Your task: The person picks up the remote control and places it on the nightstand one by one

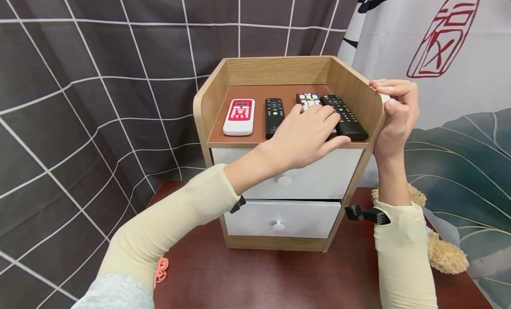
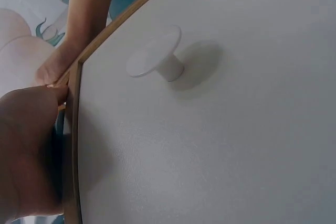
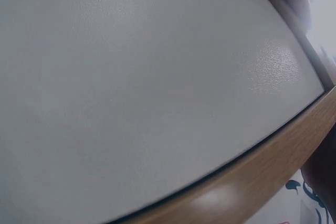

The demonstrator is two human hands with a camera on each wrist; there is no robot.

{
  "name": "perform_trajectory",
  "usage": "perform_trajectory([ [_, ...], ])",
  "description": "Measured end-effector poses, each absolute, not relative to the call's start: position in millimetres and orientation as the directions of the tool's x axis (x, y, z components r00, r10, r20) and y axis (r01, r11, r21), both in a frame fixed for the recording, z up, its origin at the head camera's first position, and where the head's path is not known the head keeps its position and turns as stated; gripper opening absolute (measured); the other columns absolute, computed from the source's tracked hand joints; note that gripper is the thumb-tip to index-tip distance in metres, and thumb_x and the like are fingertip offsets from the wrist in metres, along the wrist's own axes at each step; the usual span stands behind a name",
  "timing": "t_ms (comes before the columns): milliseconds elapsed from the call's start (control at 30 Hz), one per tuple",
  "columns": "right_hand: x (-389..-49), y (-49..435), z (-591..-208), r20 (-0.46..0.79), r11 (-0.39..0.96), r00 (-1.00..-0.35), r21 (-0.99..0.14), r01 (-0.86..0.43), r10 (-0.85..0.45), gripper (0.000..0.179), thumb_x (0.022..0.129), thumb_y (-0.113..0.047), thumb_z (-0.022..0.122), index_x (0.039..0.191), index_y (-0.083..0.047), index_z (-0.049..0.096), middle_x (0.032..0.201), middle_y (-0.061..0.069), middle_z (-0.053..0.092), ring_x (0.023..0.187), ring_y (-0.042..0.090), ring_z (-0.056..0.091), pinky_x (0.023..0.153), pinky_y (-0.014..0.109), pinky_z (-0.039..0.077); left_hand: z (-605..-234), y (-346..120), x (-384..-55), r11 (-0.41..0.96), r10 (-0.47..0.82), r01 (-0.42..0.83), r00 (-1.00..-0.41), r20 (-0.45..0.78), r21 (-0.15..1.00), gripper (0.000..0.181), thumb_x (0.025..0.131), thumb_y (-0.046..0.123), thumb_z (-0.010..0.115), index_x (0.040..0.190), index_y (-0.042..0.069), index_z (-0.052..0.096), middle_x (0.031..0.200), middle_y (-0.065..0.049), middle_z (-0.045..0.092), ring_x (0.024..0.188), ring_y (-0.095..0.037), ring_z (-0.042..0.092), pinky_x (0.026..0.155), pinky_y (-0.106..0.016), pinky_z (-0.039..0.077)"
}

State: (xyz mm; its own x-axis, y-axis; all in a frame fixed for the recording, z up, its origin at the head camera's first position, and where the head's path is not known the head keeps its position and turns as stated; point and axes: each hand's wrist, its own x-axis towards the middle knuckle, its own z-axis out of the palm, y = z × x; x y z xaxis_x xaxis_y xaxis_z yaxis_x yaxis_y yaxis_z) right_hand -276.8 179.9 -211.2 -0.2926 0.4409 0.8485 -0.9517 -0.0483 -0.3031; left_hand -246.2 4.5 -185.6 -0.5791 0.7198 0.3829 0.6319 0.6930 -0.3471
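Note:
My left hand [image 1: 305, 134] reaches over the open top of a small wooden cabinet [image 1: 277, 72], its fingers spread across a remote control with white buttons [image 1: 307, 97]. Much of that remote is hidden under the hand. A black remote [image 1: 345, 118] lies to the right of the fingers, and a second black remote [image 1: 274, 116] to the left. Farther left is a white remote with a red face [image 1: 240, 117]. My right hand [image 1: 399, 114] grips the front edge of the cabinet's right side panel. In the left wrist view, my left hand [image 2: 26, 150] is partly seen beside the panel edge.
Below the top are two white drawers; the upper has a round knob [image 2: 157, 53], the lower another knob [image 1: 278, 225]. The cabinet stands on a dark red table [image 1: 275, 278]. A tan plush thing [image 1: 447, 253] lies at right, pink cord [image 1: 161, 270] at left. Checked curtain [image 1: 151, 43] hangs behind.

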Motion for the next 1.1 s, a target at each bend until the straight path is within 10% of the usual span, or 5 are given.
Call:
perform_trajectory([
  [533, -281.9, 180.7, -209.9, 0.873, -0.003, -0.313, -0.336, -0.942, 0.373, 0.026, 0.078, -0.009, 0.043, 0.087, 0.001, 0.066, 0.091, 0.008, 0.066, 0.096, 0.025, 0.066, 0.094, 0.030, 0.045, -168.1, -33.0, -242.6, 0.742, 0.647, 0.644, -0.612, 0.455, -0.188, 0.070, 0.096, 0.070, 0.036, 0.152, 0.028, 0.039, 0.155, 0.001, 0.040, 0.146, -0.015, 0.032, 0.115, -0.041, 0.028],
  [867, -259.2, 234.0, -221.2, 0.868, 0.296, -0.492, -0.488, -0.821, 0.068, 0.041, 0.093, -0.005, 0.041, 0.130, -0.003, 0.059, 0.135, 0.001, 0.058, 0.129, 0.020, 0.052, 0.116, 0.030, 0.033, -140.0, -116.3, -222.2, 0.798, 0.520, 0.596, -0.604, 0.604, -0.092, 0.067, 0.095, 0.065, 0.046, 0.149, 0.024, 0.045, 0.153, -0.005, 0.043, 0.149, -0.023, 0.028, 0.120, -0.048, 0.021],
  [1100, -244.4, 286.2, -249.6, 0.718, 0.581, -0.695, -0.549, -0.601, -0.040, 0.051, 0.101, -0.015, 0.041, 0.152, -0.017, 0.040, 0.160, -0.001, 0.031, 0.149, 0.011, 0.024, 0.125, 0.037, 0.010, -178.2, -162.6, -228.5, 0.716, 0.427, 0.698, -0.422, 0.800, -0.013, 0.068, 0.098, 0.060, 0.042, 0.150, 0.017, 0.043, 0.158, -0.010, 0.036, 0.150, -0.028, 0.026, 0.120, -0.052, 0.020],
])
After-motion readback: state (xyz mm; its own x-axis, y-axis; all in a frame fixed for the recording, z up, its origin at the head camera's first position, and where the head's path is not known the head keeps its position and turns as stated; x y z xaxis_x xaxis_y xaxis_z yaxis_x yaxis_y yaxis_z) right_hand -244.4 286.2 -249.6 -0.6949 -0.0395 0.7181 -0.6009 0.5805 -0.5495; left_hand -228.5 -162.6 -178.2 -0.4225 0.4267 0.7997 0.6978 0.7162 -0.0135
